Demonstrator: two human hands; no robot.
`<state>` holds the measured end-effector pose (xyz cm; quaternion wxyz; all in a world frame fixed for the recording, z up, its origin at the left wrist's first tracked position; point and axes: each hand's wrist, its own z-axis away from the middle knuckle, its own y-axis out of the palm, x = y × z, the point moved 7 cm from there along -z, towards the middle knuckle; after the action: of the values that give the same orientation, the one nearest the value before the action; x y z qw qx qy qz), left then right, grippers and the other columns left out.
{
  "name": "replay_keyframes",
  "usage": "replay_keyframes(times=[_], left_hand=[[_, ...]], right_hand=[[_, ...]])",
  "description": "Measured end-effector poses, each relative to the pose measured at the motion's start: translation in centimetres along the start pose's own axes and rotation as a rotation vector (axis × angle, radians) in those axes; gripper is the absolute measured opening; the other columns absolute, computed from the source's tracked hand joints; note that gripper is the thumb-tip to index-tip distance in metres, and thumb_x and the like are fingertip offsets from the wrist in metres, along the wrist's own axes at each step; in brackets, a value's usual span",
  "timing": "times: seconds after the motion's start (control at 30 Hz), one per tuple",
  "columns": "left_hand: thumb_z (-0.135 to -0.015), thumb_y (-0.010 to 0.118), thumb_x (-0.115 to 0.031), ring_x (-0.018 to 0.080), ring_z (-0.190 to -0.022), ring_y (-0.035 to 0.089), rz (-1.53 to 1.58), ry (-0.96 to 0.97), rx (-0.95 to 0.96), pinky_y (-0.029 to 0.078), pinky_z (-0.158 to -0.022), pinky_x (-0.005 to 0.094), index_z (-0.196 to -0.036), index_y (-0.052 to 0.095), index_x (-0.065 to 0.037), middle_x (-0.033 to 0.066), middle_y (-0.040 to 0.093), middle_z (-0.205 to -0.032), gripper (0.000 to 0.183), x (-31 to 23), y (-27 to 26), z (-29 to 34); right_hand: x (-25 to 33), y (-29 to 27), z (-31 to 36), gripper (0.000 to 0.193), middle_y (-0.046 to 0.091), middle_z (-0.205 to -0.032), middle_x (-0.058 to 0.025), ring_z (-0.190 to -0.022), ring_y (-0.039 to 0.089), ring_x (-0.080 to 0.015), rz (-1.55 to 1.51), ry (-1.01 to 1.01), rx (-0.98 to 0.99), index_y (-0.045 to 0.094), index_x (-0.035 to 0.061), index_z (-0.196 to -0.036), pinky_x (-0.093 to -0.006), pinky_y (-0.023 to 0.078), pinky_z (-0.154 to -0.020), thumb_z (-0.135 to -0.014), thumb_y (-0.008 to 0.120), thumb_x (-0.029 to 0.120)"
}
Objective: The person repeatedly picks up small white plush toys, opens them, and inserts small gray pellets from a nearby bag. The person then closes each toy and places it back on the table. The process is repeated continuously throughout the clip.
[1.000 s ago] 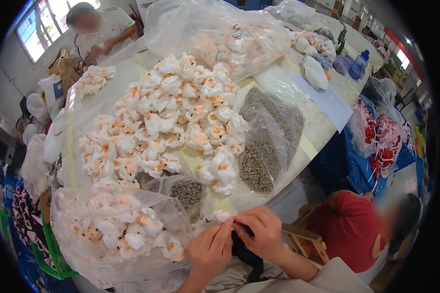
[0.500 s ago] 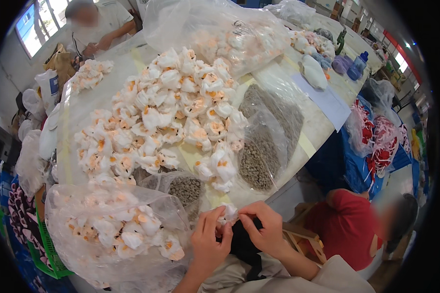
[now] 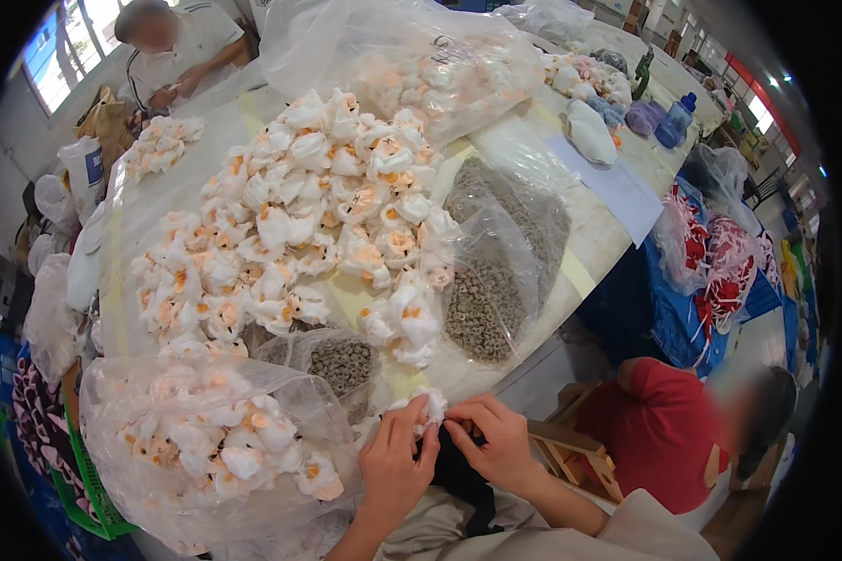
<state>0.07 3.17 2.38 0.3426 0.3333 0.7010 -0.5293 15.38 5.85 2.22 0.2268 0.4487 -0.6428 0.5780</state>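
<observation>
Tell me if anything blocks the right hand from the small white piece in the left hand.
Nothing visible does: the right hand is right at the edge of the white piece that the left hand holds. The white heap lies beyond, not between.

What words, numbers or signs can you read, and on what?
Clear bag at the back: black handwriting, which I won't copy out.
White package, far left: blue label, too small to read.
White paper sheet, right: any print too faint to read.
White piece in the left hand: no text visible.
</observation>
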Motion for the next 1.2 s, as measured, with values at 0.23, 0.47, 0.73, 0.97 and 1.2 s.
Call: replay_keyframes(times=[0.23, 0.47, 0.73, 0.97, 1.2], left_hand=[[-0.086, 0.076, 0.002, 0.0112, -0.053, 0.051, 0.009, 0.010, -0.007, 0.042, -0.049, 0.0274, -0.124, 0.066, -0.003, 0.0065, 0.067, -0.097, 0.040, 0.4, 0.2, 0.2], [-0.087, 0.079, -0.015, 0.0131, -0.058, 0.054, -0.057, 0.216, -0.099, 0.044, -0.051, 0.0270, -0.123, 0.068, -0.005, 0.0081, 0.068, -0.099, 0.039, -2.7, -1.8, -0.5], [-0.090, 0.077, -0.018, 0.0130, -0.061, 0.058, 0.250, -0.001, 0.197, 0.043, -0.054, 0.0259, -0.097, 0.072, -0.003, 0.0062, 0.068, -0.085, 0.017, -1.6, -0.1, -1.1], [-0.090, 0.076, -0.014, 0.0102, -0.060, 0.057, 0.245, -0.013, 0.194, 0.045, -0.054, 0.0250, -0.098, 0.073, -0.003, 0.0058, 0.069, -0.087, 0.014, -2.0, 0.1, -1.4], [-0.087, 0.075, -0.009, 0.0083, -0.059, 0.055, 0.208, -0.009, 0.189, 0.044, -0.053, 0.0235, -0.103, 0.075, -0.003, 0.0055, 0.070, -0.090, 0.018, -1.9, -0.2, -1.1]], right_hand=[[-0.3, 0.7, 0.2, 0.017, 0.068, -0.092, -0.0075, -0.064, 0.067, -0.0189, -0.014, 0.019, 0.028, 0.072, 0.0039, -0.101, -0.0304, 0.054, -0.057, -0.087, 0.079, 0.008], [0.8, -0.3, -0.8, 0.012, 0.065, -0.092, -0.0092, -0.064, 0.064, -0.0193, -0.197, 0.014, 0.034, 0.070, 0.0027, -0.101, -0.0302, 0.050, -0.057, -0.091, 0.074, 0.007], [1.2, -1.9, -1.3, 0.006, 0.060, -0.088, -0.0063, -0.061, 0.054, -0.0136, -0.368, -0.074, 0.125, 0.067, 0.0025, -0.099, -0.0279, 0.043, -0.056, -0.094, 0.069, 0.005], [1.4, -2.3, -1.5, 0.006, 0.063, -0.086, -0.0076, -0.062, 0.061, -0.0161, -0.263, -0.089, 0.110, 0.067, 0.0028, -0.096, -0.0290, 0.047, -0.055, -0.091, 0.070, 0.004], [1.8, -2.6, -1.9, 0.010, 0.065, -0.085, -0.0081, -0.063, 0.066, -0.0229, -0.118, -0.183, 0.134, 0.068, 0.0047, -0.094, -0.0325, 0.051, -0.055, -0.088, 0.074, 0.009]])
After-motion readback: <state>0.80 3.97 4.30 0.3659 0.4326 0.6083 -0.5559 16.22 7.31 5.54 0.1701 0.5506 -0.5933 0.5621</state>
